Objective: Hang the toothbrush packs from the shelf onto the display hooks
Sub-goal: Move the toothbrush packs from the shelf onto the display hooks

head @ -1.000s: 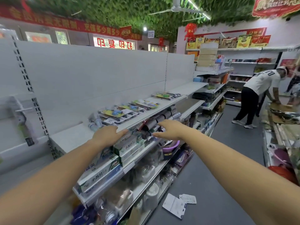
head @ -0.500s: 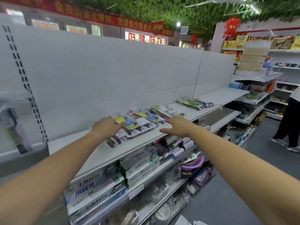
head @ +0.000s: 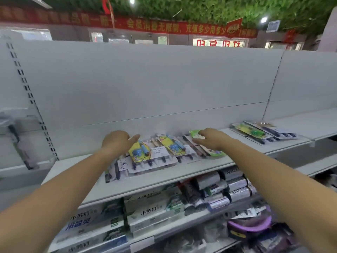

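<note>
Head view is showing toothbrush packs [head: 173, 148] lying overlapped on the white shelf [head: 164, 178]. The left hand [head: 116, 143] is reaching over the pile's left end, fingers loosely spread and holding nothing. The right hand [head: 212, 140] is pinching a green pack [head: 196, 134] by its top. Risk: lifting that pack could drag overlapping neighbours off the front edge. No hooks are showing clearly.

White back panel [head: 145, 79] fills mid frame, w/ a slotted upright [head: 27, 88] at its left edge; above it a red banner [head: 164, 27] w/ yellow characters runs under green foliage [head: 218, 10] on the ceiling. Lower shelf [head: 200, 222] holds white-green toothpaste boxes [head: 145, 212] at left & silver-black cartons [head: 228, 190] stacked just right of them. Purple basin [head: 249, 225] sits below, btm right.
</note>
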`<state>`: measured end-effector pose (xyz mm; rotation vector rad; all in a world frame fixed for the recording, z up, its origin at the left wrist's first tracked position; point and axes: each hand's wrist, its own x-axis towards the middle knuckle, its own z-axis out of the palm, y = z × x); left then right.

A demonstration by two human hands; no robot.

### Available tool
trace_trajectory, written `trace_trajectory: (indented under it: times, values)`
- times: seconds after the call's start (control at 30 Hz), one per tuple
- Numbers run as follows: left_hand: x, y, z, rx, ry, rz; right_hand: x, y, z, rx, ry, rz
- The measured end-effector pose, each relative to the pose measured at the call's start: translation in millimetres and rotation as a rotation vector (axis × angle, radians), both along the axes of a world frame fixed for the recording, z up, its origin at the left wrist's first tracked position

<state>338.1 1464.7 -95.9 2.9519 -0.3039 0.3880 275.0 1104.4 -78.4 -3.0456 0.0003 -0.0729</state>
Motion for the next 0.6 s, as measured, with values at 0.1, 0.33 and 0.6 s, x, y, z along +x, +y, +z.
trace_trajectory:
  times: [0.1,0.33,0.6]
  values:
    - [1,-39,12,-0.004,-0.08,-0.03,12,-44,8,-0.009,0.059,-0.026]
    - [7,-97,22,-0.044,0.039,-0.013,24,-96,5,0.016,0.126,-0.128]
    - [13,-137,9,-0.152,0.022,-0.075,21,-131,-6,0.038,0.182,-0.182]
